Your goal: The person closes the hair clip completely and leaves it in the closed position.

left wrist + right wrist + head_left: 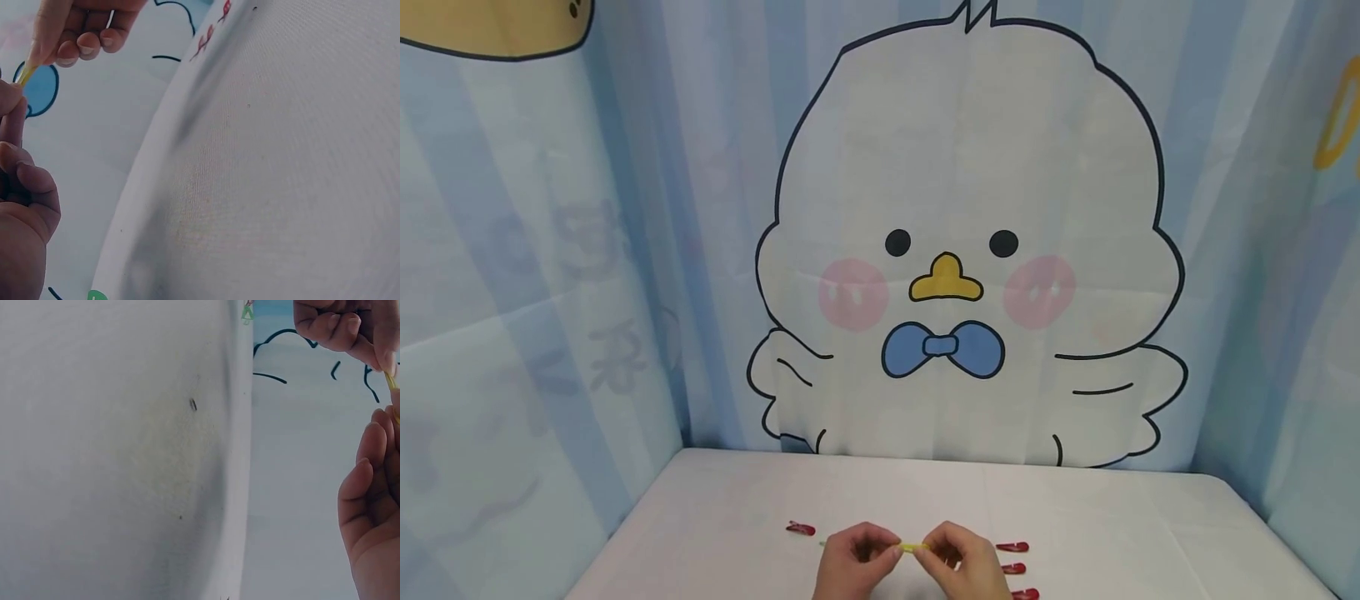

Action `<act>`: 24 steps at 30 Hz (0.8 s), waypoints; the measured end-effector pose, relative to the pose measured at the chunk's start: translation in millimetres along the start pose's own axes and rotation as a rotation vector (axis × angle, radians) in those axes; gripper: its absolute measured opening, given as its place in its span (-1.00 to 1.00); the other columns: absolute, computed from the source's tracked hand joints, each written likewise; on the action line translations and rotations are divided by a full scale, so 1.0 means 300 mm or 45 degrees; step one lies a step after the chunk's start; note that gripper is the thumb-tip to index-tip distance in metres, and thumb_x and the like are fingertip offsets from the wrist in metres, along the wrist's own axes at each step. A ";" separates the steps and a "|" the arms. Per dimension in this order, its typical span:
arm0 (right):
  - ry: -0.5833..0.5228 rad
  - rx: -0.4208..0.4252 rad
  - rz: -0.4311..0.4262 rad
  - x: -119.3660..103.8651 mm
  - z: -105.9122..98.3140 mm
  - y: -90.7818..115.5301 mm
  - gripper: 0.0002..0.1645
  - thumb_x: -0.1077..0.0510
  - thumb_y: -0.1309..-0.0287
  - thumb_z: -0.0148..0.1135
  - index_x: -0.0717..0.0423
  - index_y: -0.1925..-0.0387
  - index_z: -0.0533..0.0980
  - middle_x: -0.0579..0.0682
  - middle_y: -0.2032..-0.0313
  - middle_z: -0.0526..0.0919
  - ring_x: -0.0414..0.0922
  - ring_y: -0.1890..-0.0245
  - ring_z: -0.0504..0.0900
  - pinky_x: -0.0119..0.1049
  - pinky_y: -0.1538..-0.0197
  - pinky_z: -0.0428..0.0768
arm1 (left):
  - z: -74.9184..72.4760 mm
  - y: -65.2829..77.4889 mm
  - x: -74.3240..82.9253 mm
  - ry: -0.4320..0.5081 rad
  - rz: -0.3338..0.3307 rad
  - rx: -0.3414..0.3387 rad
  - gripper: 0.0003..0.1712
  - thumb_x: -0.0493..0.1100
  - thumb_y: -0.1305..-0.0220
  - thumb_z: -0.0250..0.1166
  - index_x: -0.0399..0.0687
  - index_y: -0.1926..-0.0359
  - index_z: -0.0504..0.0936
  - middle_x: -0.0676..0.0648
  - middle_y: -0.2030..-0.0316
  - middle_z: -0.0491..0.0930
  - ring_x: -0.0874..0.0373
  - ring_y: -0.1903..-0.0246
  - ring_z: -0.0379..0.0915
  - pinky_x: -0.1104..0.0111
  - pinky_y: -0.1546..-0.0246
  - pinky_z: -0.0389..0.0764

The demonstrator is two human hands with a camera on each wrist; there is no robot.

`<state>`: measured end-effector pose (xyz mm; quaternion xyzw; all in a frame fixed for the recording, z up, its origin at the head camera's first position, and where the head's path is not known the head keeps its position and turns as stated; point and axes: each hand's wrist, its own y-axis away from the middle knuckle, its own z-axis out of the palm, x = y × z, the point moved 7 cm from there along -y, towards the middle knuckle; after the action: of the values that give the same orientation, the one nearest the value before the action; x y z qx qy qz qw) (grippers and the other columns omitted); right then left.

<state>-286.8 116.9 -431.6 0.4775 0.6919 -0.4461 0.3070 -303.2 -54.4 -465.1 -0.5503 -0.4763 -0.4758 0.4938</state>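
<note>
Between my two hands, just above the table, is a slim yellow hair clip (912, 547). My left hand (856, 560) pinches its left end between thumb and forefinger. The fingers and thumb of my right hand (958, 560) pinch the other end. In the left wrist view the yellow clip (25, 75) spans the gap between both hands' fingertips. The right wrist view catches only part of the clip (390, 382) at its right edge. Fingers cover both ends, so whether it is snapped open cannot be told.
Several red hair clips lie on the white table (1120, 533): a column with one red clip (1013, 547) at its far end right of my hands, and another red clip (801, 528) to the left. A small greenish tip (822, 543) shows beside my left hand. A printed curtain (955, 167) hangs behind.
</note>
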 end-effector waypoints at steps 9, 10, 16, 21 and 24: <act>-0.006 -0.028 0.009 0.000 -0.005 0.001 -0.83 0.22 -0.16 0.44 0.14 0.45 0.57 -0.17 0.53 0.56 -0.32 0.54 0.47 -0.38 0.41 0.49 | 0.006 -0.003 0.001 -0.036 0.001 0.007 -0.89 -0.30 -0.11 0.47 -0.18 0.30 0.74 0.01 0.49 0.57 0.14 0.48 0.37 0.39 0.48 0.40; -0.004 -0.032 0.009 0.000 -0.006 0.001 -0.83 0.22 -0.17 0.43 0.14 0.44 0.57 -0.17 0.53 0.57 -0.32 0.54 0.47 -0.38 0.41 0.49 | 0.006 -0.004 0.002 -0.039 0.003 0.004 -0.90 -0.30 -0.11 0.46 -0.18 0.30 0.74 0.01 0.49 0.58 0.13 0.47 0.37 0.38 0.47 0.41; 0.035 -0.027 0.007 -0.002 -0.011 -0.005 -0.85 0.19 -0.18 0.43 0.12 0.42 0.59 -0.19 0.51 0.59 -0.31 0.52 0.50 -0.38 0.39 0.50 | 0.009 -0.008 0.007 -0.038 0.006 -0.029 -0.89 -0.27 -0.13 0.47 -0.18 0.29 0.74 0.00 0.48 0.60 0.12 0.45 0.41 0.35 0.43 0.43; 0.029 -0.040 0.024 -0.003 -0.009 -0.007 -0.88 0.21 -0.15 0.45 0.14 0.35 0.62 -0.17 0.47 0.59 -0.29 0.48 0.48 -0.37 0.36 0.51 | 0.010 -0.009 0.007 -0.008 -0.002 -0.052 -0.87 -0.27 -0.16 0.45 -0.23 0.27 0.73 0.00 0.46 0.61 0.12 0.43 0.43 0.31 0.39 0.45; 0.024 -0.049 0.010 -0.004 -0.009 -0.006 -0.85 0.24 -0.12 0.46 0.16 0.28 0.64 -0.15 0.43 0.59 -0.28 0.46 0.47 -0.35 0.35 0.52 | 0.011 -0.009 0.003 -0.001 -0.021 -0.060 -0.86 -0.27 -0.15 0.44 -0.26 0.27 0.72 0.00 0.44 0.63 0.13 0.41 0.47 0.29 0.34 0.48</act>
<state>-288.1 118.6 -428.9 0.4785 0.7012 -0.4270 0.3115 -305.6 -51.0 -464.3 -0.5579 -0.4698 -0.4908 0.4766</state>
